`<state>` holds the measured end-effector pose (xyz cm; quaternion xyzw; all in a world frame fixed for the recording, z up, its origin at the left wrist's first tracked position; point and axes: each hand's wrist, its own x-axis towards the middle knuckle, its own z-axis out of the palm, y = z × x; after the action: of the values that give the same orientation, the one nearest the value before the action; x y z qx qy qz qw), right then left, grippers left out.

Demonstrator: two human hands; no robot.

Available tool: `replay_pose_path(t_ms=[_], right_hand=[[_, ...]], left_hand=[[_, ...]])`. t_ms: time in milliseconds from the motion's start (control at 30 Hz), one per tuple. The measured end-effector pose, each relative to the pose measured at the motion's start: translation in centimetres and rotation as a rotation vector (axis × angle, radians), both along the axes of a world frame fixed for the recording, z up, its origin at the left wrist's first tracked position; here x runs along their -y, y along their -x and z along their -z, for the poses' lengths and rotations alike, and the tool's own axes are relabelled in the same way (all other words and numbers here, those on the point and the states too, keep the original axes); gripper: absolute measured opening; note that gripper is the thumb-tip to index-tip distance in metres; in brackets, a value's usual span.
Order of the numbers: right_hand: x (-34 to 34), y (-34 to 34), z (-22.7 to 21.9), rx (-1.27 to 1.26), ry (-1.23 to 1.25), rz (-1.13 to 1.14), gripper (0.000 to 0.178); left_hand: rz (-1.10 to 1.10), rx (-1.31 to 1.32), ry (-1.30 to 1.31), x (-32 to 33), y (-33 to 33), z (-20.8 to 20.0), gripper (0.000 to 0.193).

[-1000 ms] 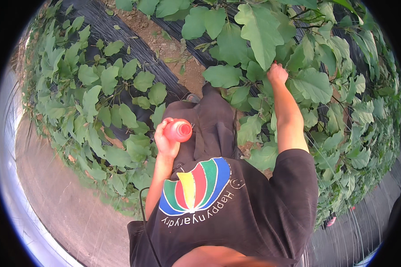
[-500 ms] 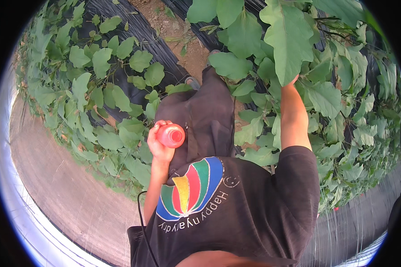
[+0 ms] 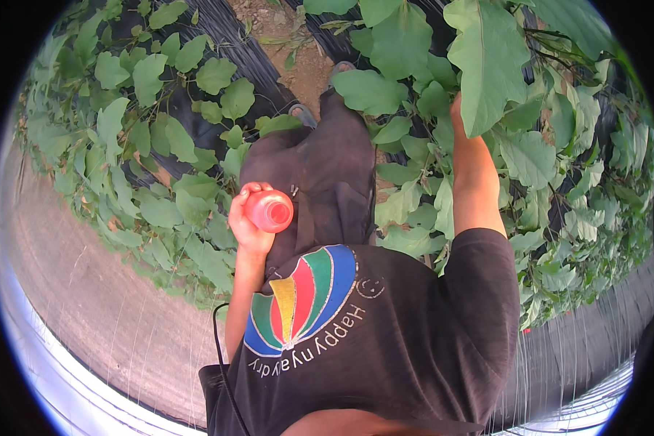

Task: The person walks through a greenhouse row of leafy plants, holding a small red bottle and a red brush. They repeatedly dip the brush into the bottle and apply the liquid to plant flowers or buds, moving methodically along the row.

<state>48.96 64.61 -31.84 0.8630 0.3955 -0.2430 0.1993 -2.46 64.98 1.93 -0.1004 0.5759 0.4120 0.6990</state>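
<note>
My left hand (image 3: 245,221) is wrapped round a small, open-mouthed red plastic bottle (image 3: 267,210), held in front of my thigh with its round opening facing up toward me. My right arm stretches forward into the plants on the right. Only a sliver of my right hand (image 3: 455,109) shows beside a large lobed green leaf (image 3: 485,65), which covers its fingers. Whatever that hand touches is hidden by the foliage.
Leafy rows stand on both sides, with plants on the left (image 3: 182,138) and more on the right (image 3: 527,160). Black plastic sheeting (image 3: 229,62) covers the beds. Between them runs a strip of bare soil (image 3: 298,65), where my feet stand. Thin strings hang at the lower right.
My right hand has shifted a little left and farther forward behind the leaf. The bottle in my left hand has tilted slightly, and the whole view has moved a little.
</note>
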Motion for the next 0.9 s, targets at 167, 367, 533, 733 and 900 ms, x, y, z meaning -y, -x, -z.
replay_pose_path(t_ms=[167,367,533,733,900], right_hand=[[0.5,-0.2,0.1,0.002,-0.007,-0.025,0.047],[0.8,-0.4,0.4,-0.010,-0.015,-0.062,0.046],[1.2,-1.0,0.2,-0.010,-0.016,-0.092,0.044],[1.9,-1.2,0.2,-0.004,-0.029,-0.106,0.043],[1.9,-1.4,-0.1,0.009,-0.042,-0.131,0.041]], left_hand=[[0.020,-0.001,-0.001,-0.1,0.2,0.2,0.024],[0.014,-0.007,-0.001,0.7,0.8,0.3,0.024],[0.002,0.009,-0.003,1.3,1.3,0.4,0.024],[-0.012,0.036,-0.014,1.1,1.2,0.4,0.024],[-0.029,0.066,-0.033,1.1,0.9,0.1,0.024]])
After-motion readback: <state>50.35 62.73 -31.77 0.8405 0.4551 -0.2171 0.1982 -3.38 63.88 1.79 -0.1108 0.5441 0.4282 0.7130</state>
